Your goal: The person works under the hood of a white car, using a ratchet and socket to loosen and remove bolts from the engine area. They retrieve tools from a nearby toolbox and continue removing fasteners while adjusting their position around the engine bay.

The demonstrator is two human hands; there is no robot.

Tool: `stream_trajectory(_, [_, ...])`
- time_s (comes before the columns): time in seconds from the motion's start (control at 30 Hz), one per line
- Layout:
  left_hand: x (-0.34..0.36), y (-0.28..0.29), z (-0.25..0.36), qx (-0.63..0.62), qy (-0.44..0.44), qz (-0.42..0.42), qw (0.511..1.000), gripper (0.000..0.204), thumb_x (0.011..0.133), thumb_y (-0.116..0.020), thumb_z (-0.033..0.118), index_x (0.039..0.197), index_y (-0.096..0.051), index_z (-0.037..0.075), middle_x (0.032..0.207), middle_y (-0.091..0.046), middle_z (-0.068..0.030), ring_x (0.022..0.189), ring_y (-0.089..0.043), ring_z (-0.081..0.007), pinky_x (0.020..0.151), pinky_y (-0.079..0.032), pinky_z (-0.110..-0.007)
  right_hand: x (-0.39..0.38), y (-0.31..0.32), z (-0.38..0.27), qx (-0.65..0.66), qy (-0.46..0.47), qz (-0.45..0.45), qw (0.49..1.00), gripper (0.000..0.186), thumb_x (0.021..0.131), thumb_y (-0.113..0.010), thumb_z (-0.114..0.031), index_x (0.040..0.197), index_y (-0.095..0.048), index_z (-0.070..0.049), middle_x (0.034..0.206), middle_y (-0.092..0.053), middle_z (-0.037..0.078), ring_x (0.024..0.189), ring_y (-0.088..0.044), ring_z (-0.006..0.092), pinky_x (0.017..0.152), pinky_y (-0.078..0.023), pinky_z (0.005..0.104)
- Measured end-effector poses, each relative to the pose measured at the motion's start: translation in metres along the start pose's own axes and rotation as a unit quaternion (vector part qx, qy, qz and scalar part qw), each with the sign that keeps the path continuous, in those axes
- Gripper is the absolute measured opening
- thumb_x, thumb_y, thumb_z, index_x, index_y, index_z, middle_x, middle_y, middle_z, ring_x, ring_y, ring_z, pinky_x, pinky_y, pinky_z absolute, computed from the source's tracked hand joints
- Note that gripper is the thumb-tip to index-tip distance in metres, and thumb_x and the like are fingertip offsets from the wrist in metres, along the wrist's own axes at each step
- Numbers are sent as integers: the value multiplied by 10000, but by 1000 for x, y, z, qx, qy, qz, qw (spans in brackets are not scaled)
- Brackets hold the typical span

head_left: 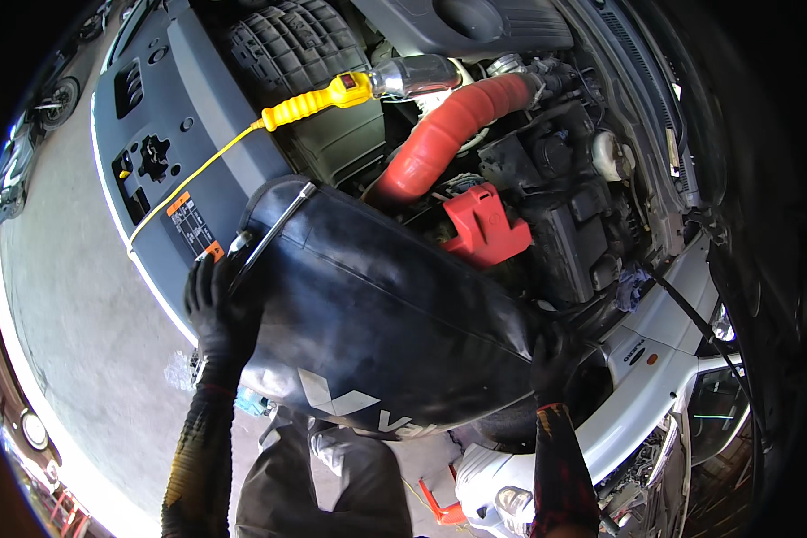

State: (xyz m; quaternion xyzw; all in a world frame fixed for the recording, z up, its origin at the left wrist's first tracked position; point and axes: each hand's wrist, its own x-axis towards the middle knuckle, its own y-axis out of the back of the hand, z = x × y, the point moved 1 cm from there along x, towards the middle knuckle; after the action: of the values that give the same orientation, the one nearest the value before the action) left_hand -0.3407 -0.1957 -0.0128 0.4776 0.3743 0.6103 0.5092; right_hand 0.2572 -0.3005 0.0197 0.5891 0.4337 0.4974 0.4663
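My gloved left hand grips a short chrome hand tool on the black fender cover draped over the car's front. A long chrome wrench lies on the cover just beside it. My gloved right hand is at the cover's right end, fingers bent over it in a hold, partly hidden in shadow. A yellow-handled work lamp lies across the engine bay, its cord running over the grey front panel.
A red hose, a red cap cover and dark engine parts fill the bay. A black prop rod rises at the right. A motorcycle stands on the floor at left. A red metal stand is below.
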Motion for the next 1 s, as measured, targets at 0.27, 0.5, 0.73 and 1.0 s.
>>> stream_trajectory(0.27, [7, -20, 14, 29, 22, 57, 998, 787, 884, -812, 480, 1485, -560, 39, 1426, -646, -186, 1321, -608, -389, 1160, -399, -566, -4, 0, -3, -26, -46, -43, 998, 482, 1006, -742, -280, 1411, -631, -43, 1426, -593, 228, 1364, -526, 452, 1173, -393, 586])
stream_trajectory(0.5, [10, -18, 15, 39, 34, 32, 998, 801, 850, -848, 450, 1469, -553, 35, 1387, -657, -190, 1285, -617, -415, 1124, -439, -564, 10, 6, -7, -32, 21, -51, 998, 475, 1042, -675, -330, 1408, -646, -28, 1432, -624, 227, 1351, -560, 440, 1152, -427, 572])
stream_trajectory(0.73, [15, -16, 16, 40, 26, 29, 998, 792, 839, -851, 407, 1461, -541, 26, 1377, -655, -179, 1278, -629, -373, 1120, -455, -547, 19, 9, -17, -41, 62, -50, 996, 472, 1069, -634, -348, 1416, -647, -28, 1460, -615, 225, 1389, -541, 441, 1170, -414, 576])
stream_trajectory(1.0, [11, -16, 13, 8, 58, 26, 998, 765, 859, -840, 497, 1440, -579, 73, 1406, -654, -134, 1311, -614, -357, 1151, -406, -553, -7, 1, 17, -153, 73, -114, 979, 582, 1097, -577, -382, 1520, -530, 16, 1510, -566, 273, 1442, -497, 462, 1225, -360, 602])
